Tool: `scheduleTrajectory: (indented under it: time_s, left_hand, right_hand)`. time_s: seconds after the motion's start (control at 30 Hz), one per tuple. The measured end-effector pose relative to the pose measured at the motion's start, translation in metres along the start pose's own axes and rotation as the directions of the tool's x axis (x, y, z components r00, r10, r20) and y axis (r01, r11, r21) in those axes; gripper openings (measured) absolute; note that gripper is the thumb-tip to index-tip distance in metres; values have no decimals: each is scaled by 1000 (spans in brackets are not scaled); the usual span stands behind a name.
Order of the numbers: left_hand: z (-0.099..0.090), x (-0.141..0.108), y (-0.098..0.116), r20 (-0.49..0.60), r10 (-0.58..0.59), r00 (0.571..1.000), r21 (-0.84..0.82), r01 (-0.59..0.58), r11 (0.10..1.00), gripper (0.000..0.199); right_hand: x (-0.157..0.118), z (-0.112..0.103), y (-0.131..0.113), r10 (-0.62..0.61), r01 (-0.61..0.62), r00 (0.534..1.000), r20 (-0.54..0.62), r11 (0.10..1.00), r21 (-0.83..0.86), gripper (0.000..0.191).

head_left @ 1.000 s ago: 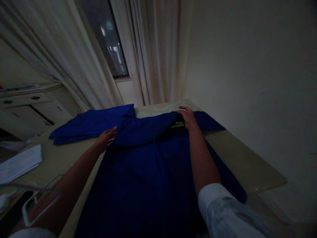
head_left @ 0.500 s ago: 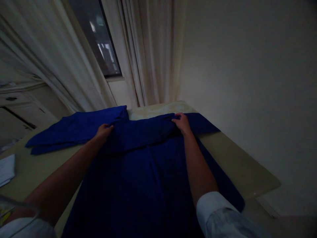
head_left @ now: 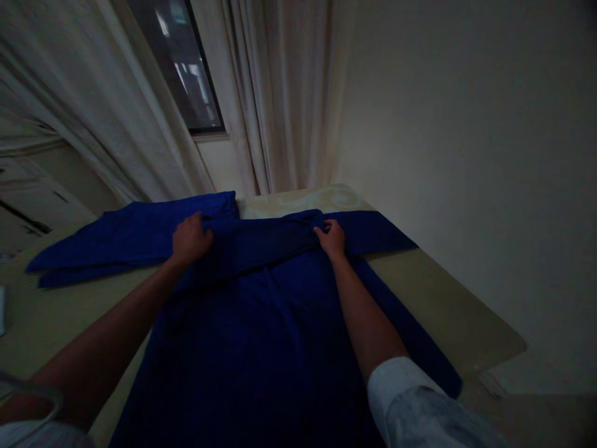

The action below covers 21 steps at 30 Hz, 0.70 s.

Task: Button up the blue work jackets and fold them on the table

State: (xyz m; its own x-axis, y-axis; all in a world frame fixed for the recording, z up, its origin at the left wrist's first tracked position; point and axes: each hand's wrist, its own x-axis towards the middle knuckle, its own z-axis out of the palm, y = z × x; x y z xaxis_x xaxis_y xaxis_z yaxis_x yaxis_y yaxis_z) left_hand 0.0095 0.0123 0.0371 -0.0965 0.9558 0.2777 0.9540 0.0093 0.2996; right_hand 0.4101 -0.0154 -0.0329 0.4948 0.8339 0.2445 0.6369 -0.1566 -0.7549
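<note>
Shifted since the earliest frame, from loose and spread beside the fabric to bent over it: the left hand (head_left: 190,239). Closed up too, beside the right hand (head_left: 333,239): a yellow-green gap, now out of sight.

Find the blue cloth (head_left: 261,348) spread on the desk (head_left: 448,305), running from the centre down to 6 o'clock, with a folded band (head_left: 261,242) across its far side. Held, apparently, in a narrow pinch of thumb and fingertips at the band's slightly bunched 3 o'clock end, by the right hand. Resting over the 9 o'clock end: the left hand, fingers curled; cannot tell whether actually gripping.

Most likely busy with straightening the fold. Seems to call next for light, even tension between both ends, then pressing the bunched spot flat.

Just beyond, pointing to 3 o'clock, a flat blue flap (head_left: 373,230); too dark to tell how joined. Toward 9 o'clock, close by the left hand, a folded blue piece (head_left: 116,236). Farther out, a window (head_left: 186,74) at 11 o'clock, a pale curtain (head_left: 298,93) at 12, and a plain wall (head_left: 457,137) at 2.
</note>
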Motion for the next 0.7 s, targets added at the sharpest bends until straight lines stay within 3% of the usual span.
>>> scheduleTrajectory:
  time_s: [0.07, 0.17, 0.27, 0.37, 0.47, 0.57, 0.7]
  left_hand:
    - [17, -25, 31, 111, 188, 976, -22, -187, 982, 56]
    - [48, -63, 81, 174, 377, 910, -144, -355, 924, 62]
    - [76, -90, 126, 187, 450, 873, -233, -406, 884, 73]
    - [96, -101, 158, 253, 442, 861, -214, -396, 893, 84]
    - [107, -105, 172, 279, 446, 850, -165, -416, 895, 86]
    - [113, -106, 172, 272, 469, 841, -163, -440, 883, 89]
    - [114, -107, 169, 260, 476, 840, -182, -441, 879, 92]
  right_hand:
    - [5, -8, -1, 91, -90, 983, -160, 996, 12, 41]
    - [16, -31, 6, 304, -307, 875, -378, 950, 52, 49]
    - [26, -59, 25, 432, -438, 740, -515, 891, 120, 57]
    - [30, -79, 49, 413, -451, 650, -638, 885, 114, 60]
    - [31, -84, 63, 369, -440, 632, -681, 895, 77, 63]
    - [35, -79, 66, 327, -427, 630, -704, 904, 38, 66]
    - [45, -75, 71, 391, -465, 626, -675, 882, 80, 70]
